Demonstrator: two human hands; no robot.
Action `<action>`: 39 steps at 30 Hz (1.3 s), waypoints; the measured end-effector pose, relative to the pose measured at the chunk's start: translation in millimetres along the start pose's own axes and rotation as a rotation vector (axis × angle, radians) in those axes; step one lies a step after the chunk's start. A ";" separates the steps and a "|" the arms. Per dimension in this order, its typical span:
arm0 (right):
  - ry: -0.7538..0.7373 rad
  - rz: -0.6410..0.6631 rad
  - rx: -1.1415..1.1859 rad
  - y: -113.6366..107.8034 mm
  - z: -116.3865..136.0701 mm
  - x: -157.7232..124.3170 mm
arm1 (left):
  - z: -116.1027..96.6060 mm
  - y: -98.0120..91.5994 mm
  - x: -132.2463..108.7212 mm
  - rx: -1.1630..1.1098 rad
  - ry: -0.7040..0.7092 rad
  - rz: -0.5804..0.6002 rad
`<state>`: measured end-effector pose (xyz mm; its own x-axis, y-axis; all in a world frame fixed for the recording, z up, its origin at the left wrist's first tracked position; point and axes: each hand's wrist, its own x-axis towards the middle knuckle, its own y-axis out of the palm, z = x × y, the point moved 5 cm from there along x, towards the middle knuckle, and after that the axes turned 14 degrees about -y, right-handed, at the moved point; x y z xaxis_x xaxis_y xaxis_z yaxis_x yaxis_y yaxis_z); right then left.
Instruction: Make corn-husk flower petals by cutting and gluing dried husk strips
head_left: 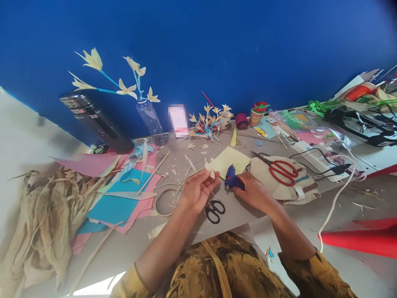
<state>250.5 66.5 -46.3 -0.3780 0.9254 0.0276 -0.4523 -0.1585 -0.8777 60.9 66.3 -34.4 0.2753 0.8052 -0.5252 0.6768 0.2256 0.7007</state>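
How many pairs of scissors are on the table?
2: black-handled scissors beside the left hand, red-handled scissors right of the glue gun. Clutter may hide more.

We see a small blue plastic glue gun (232, 179) gripped in the right hand (252, 191), nozzle pointing left toward a pale cream pointed husk petal (209, 167) pinched in the left hand (197, 190).

Seen from beside the desk, the left forearm (163, 246) and the right forearm (287, 231) reach forward and converge. The left hand (198, 191) has its fingertips pinched together, pointing away. The right hand (253, 192) is curled closed, knuckles turned upward.
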 end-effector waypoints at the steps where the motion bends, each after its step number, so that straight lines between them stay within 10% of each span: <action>1: -0.002 -0.005 0.009 -0.1 0.6 -0.5 | 0.7 5.1 6.0 -0.011 0.002 0.010; 10: -0.029 -0.066 0.111 0.6 -4.9 -5.0 | 6.4 8.2 67.6 0.046 0.055 -0.119; 18: 0.018 -0.492 0.820 -22.5 -39.2 -27.3 | 4.9 1.3 63.7 0.116 0.085 -0.136; 39: -0.360 -0.167 0.468 -20.3 21.3 -28.8 | -5.7 10.2 40.4 0.378 0.278 -0.199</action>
<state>253.4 35.7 -19.1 -0.4832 0.7896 0.3783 -0.8050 -0.2307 -0.5466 75.0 104.2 -45.7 -0.0416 0.8941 -0.4460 0.9117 0.2166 0.3491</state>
